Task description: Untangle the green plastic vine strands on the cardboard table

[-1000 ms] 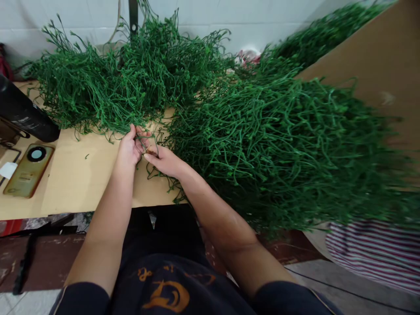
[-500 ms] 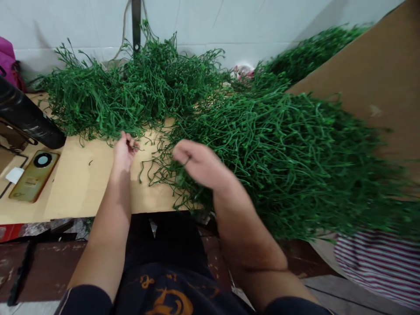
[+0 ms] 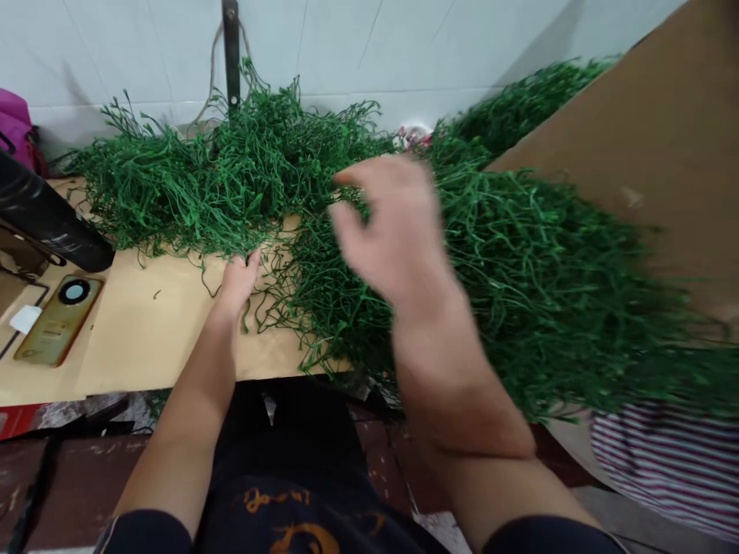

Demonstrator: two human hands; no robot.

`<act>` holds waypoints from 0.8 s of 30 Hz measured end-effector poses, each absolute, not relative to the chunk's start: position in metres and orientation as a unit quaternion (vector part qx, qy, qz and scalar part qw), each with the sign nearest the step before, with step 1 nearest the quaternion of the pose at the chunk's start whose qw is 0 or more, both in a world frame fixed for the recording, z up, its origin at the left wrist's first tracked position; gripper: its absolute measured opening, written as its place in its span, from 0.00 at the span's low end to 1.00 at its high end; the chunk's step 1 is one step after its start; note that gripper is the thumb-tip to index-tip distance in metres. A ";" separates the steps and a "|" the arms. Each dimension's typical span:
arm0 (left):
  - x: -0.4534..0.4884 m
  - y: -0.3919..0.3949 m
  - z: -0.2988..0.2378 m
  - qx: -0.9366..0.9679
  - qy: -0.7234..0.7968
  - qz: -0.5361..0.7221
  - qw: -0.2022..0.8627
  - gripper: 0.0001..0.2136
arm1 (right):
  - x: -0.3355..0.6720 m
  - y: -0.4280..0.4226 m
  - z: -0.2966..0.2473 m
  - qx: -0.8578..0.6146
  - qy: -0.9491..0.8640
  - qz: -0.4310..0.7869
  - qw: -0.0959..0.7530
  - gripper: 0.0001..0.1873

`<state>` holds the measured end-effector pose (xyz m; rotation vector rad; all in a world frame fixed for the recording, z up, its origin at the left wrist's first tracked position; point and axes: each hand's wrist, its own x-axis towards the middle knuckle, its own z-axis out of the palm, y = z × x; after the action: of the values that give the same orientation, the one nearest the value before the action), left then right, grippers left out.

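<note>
A large heap of thin green artificial stems with small budded tips covers the right of the cardboard-topped table. Behind my left hand lies another heap of the same stems, along the wall. At the near edge of that heap my left hand is closed with the thumb up, pinching green stems; its fingertips are partly hidden. Over the left part of the big heap, my right hand is raised and blurred. Its thumb and fingers are spread apart, with nothing seen between them.
A gold phone lies on the left of the table, next to a black cylinder. A brown cardboard sheet leans at the right. Loose stems lie on the tan table covering. Striped cloth hangs low at right.
My right hand has risen away from me and to the right, its fingers opening from a pinch. My left hand has shifted slightly right and turned, staying at the rear heap's near edge.
</note>
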<state>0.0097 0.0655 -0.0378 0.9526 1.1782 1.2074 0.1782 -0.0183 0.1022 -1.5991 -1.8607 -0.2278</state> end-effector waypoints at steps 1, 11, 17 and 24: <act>0.010 0.065 -0.038 0.427 0.524 0.509 0.533 0.12 | 0.160 -0.008 0.089 -0.583 -0.749 -0.043 0.311 0.21; -0.001 0.061 -0.024 0.508 0.427 0.465 0.586 0.13 | 0.128 0.047 0.037 -0.626 -0.710 0.125 0.298 0.08; -0.005 0.065 -0.013 0.415 0.429 0.512 0.618 0.09 | 0.150 0.045 0.039 -0.603 -0.654 0.234 0.393 0.13; -0.002 0.062 -0.008 0.363 0.369 0.535 0.668 0.09 | 0.121 0.020 0.021 -0.571 -0.703 0.263 0.334 0.09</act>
<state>-0.0023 0.0625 -0.0082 0.8183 0.8330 1.2060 0.1209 0.0199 0.0206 -1.4894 -1.8344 0.6856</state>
